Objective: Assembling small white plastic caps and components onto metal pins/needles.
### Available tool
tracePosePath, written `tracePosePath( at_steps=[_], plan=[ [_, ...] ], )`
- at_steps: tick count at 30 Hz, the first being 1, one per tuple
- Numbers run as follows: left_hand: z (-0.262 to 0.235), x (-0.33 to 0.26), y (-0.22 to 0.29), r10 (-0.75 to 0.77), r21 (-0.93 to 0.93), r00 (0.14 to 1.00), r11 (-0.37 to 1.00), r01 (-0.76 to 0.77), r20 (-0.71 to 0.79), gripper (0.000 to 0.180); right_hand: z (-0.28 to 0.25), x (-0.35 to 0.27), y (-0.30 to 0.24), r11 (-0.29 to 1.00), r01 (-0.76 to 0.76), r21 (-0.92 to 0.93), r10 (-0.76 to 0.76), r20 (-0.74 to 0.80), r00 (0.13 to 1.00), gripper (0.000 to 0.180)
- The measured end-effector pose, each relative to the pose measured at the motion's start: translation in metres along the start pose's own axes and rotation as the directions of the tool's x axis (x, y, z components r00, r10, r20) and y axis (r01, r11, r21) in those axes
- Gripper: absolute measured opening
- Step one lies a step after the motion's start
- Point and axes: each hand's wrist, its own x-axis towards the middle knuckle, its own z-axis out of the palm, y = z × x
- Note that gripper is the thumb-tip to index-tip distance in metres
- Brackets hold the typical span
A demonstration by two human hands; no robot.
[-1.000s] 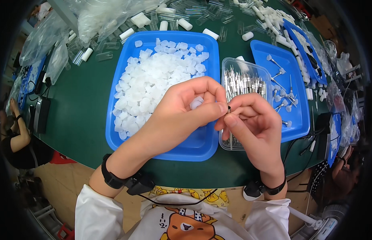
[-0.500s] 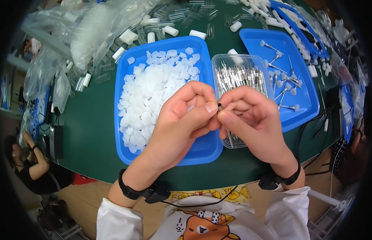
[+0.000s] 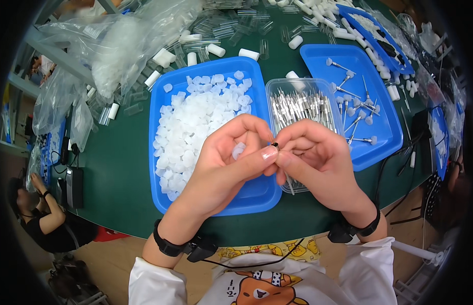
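Fingers: in the head view I see both sets pinched narrow and meeting tip to tip above the near rim of the blue tray (image 3: 165, 96). The left hand (image 3: 229, 162) holds a small white plastic cap (image 3: 238, 150) between thumb and forefinger; the right hand (image 3: 318, 160) holds a thin metal pin (image 3: 289, 185), its lower end showing under the fingers.
Step in hand: I judge this to be the joining of pin and cap. A small dark tip (image 3: 275, 146) shows just where the fingertips meet; how far it is seated I cannot tell.
Next move calls for: a straight, steady push along the pin's line, with the cap kept from turning.
Loose caps: a heap of white caps (image 3: 196, 122) fills the blue tray, beyond the left hand.
Pins: the clear box (image 3: 275, 90) of metal pins stands just right of the blue tray, touching it or nearly so, partly under the right hand.
Finished pieces: pins with white heads (image 3: 356, 119) lie in a second blue tray (image 3: 318, 56), right of the clear box.
In the way: my own fingers hide the joint.
Around: clear bags (image 3: 119, 46) lie to the left beyond the blue tray on the green table (image 3: 119, 173); another person (image 3: 43, 213) sits well off to the left.
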Motion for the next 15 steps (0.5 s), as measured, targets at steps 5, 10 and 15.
tracePosePath(
  at_steps=[5, 10, 15],
  plan=[
    [-0.0024, 0.0003, 0.0039, -0.075, -0.033, 0.996, 0.997, 0.077, 0.051, 0.012, 0.0005, -0.0006, 0.0004, 0.999, 0.009, -0.030, -0.009, 0.000, 1.000, 0.017],
    [-0.0008, 0.0004, 0.0050, -0.098, -0.055, 0.994, 0.993, 0.100, 0.051, 0.012, -0.0011, -0.0011, 0.0000, 0.997, 0.038, -0.061, -0.037, 0.020, 0.999, 0.017],
    [-0.0083, 0.0023, 0.0025, -0.044, -0.038, 0.989, 0.998, 0.050, 0.144, 0.013, -0.0015, -0.0015, 0.0000, 0.995, 0.082, -0.054, -0.080, 0.053, 0.995, 0.017]
  ],
)
